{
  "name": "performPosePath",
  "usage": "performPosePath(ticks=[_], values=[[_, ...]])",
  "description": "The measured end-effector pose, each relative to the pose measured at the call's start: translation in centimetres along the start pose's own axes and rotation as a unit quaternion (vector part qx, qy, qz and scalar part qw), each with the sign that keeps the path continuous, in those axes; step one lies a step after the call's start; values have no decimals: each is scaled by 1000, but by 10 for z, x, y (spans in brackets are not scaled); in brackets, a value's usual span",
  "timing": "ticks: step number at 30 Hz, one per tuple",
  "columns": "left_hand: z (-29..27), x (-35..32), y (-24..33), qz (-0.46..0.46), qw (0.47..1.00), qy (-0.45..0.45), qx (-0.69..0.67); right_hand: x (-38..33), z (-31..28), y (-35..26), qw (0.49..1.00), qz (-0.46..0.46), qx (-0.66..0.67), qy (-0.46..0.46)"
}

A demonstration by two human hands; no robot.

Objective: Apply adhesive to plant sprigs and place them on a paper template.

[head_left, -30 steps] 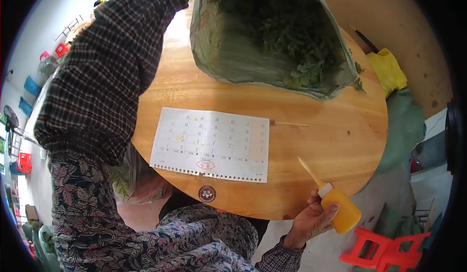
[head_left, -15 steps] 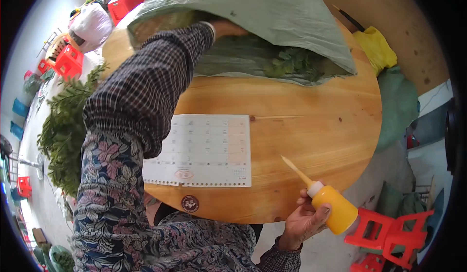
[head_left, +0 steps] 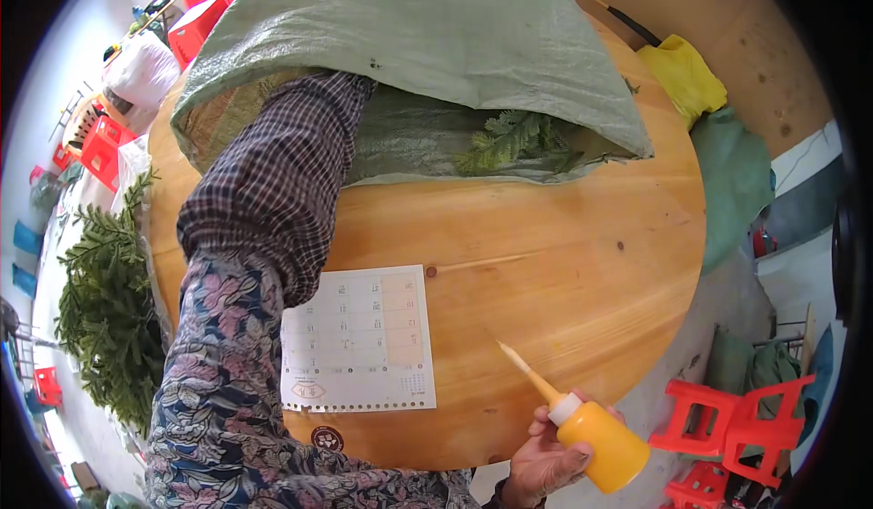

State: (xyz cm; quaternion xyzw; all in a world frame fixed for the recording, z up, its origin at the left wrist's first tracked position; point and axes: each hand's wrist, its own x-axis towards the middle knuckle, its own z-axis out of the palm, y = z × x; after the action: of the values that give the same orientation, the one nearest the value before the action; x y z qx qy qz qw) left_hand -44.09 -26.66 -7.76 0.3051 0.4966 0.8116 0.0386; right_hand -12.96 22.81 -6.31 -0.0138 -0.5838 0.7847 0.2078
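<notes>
Right hand [head_left: 546, 459]: grip clenched around an orange squeeze bottle [head_left: 600, 441], nozzle tilted up-left over the round wooden bench [head_left: 564, 254].
Left hand: hidden inside the green woven sack [head_left: 427, 45]; grip cannot be told.
Sack: lies on the bench, fir sprigs [head_left: 514, 141] at its mouth.
Calendar sheet [head_left: 359, 341]: flat beside the left sleeve.

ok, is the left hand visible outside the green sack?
No: the left arm's checked sleeve runs into the mouth of the green sack, which hides the hand, while the right hand holds an orange squeeze bottle.
</notes>
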Motion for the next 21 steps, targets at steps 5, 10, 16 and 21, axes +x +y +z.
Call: performPosePath(ticks=[5,10,16,21], values=[[16,-38,5,41,976,-10,-212,3,4,1,999,4,29,-16],[169,-22,5,127,612,175,761,8,7,-3,998,38,45,-27],[256,-64,40,-132,719,194,654,7,5,1,992,61,98,-51],[318,-83,29,-105,719,136,674,13,5,3,988,81,104,-79]])
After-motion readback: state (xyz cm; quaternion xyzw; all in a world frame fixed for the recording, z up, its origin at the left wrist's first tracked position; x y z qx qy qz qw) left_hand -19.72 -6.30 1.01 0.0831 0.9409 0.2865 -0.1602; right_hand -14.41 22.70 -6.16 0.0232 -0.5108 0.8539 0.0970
